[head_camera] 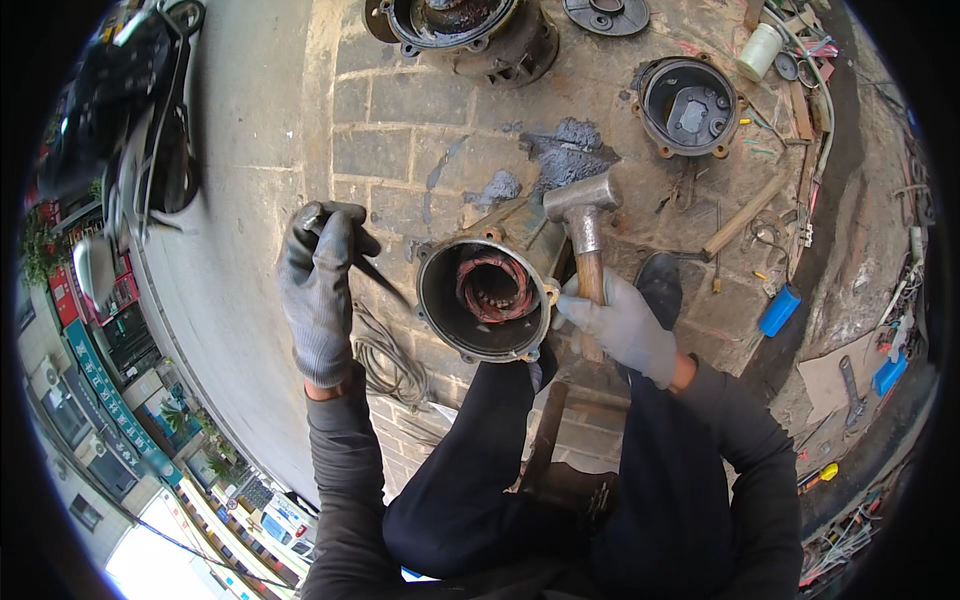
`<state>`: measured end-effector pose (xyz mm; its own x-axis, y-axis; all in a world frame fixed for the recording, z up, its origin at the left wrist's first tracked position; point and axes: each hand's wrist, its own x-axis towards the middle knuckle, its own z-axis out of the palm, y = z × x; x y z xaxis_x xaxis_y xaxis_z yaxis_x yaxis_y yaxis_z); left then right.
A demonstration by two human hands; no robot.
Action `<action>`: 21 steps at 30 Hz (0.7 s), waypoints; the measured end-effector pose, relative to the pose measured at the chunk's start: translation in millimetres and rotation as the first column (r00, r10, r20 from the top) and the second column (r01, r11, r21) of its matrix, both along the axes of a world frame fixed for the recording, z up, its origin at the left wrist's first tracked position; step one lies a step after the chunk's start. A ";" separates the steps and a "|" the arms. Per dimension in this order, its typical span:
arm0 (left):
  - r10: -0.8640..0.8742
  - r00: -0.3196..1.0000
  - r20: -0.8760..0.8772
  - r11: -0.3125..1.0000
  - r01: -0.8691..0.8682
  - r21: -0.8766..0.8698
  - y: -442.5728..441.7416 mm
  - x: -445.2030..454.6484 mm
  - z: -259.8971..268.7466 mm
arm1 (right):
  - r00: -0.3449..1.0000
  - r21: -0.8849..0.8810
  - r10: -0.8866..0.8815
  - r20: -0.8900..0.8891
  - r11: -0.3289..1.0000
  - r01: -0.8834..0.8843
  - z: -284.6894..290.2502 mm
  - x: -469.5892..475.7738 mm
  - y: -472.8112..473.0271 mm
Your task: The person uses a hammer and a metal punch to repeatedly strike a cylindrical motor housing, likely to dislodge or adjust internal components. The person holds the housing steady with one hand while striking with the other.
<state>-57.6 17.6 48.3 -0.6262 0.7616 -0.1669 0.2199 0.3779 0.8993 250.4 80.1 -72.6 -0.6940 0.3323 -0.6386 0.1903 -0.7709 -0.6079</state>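
A motor housing (pixel 480 300) stands between my knees with its round open end facing up. Deep inside it shows a ring of reddish copper windings (pixel 495 291). My left hand (pixel 321 262), in a grey work glove, grips a dark steel chisel (pixel 384 283) left of the housing. The chisel's tip slants down toward the rim, and I cannot tell whether it touches. In my gloved right hand (pixel 615 322) is a hammer (pixel 583 202), held by its wooden handle with the steel head pointing away from me. That hand is at the housing's right rim, beside a bolt lug.
Another motor housing (pixel 480 45) and a round cover (pixel 607 13) sit at the far side. A cast end cover (pixel 690 109) lies far right, near a wooden-handled tool (pixel 742 217). Grey grease (pixel 574 154) smears the paving. Coiled cable (pixel 386 360) lies left; a scooter (pixel 142 120) is on the road.
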 end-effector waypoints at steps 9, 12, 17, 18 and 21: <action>-0.127 0.971 0.204 0.936 0.185 -0.299 -25.6 -13.8 -95.5 | 0.992 0.017 -0.125 0.022 0.992 0.125 4.3 -21.9 -3.1; -0.056 0.968 0.247 0.983 0.097 -0.157 -34.8 -6.2 -106.1 | 0.991 0.097 -0.129 0.034 0.987 0.125 2.7 -29.5 1.0; 0.135 0.950 0.281 0.987 -0.105 -0.120 -58.8 0.6 -114.6 | 1.000 0.130 -0.019 0.011 0.991 0.017 1.3 -45.9 29.4; 0.223 0.914 0.338 0.975 -0.201 -0.100 -63.6 1.9 -116.4 | 1.000 0.283 -0.014 -0.019 0.959 0.019 -1.5 -55.7 35.7; 0.305 0.917 0.256 0.952 -0.287 -0.108 -84.8 8.2 -114.3 | 0.989 0.356 0.129 0.073 0.923 -0.146 -7.1 -85.9 51.3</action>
<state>-49.4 -67.1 -66.0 -0.7468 0.5295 -0.4024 -0.1550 0.4497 0.8796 164.5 131.4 -79.7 -0.7213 0.4491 -0.5274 0.3141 -0.4666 -0.8269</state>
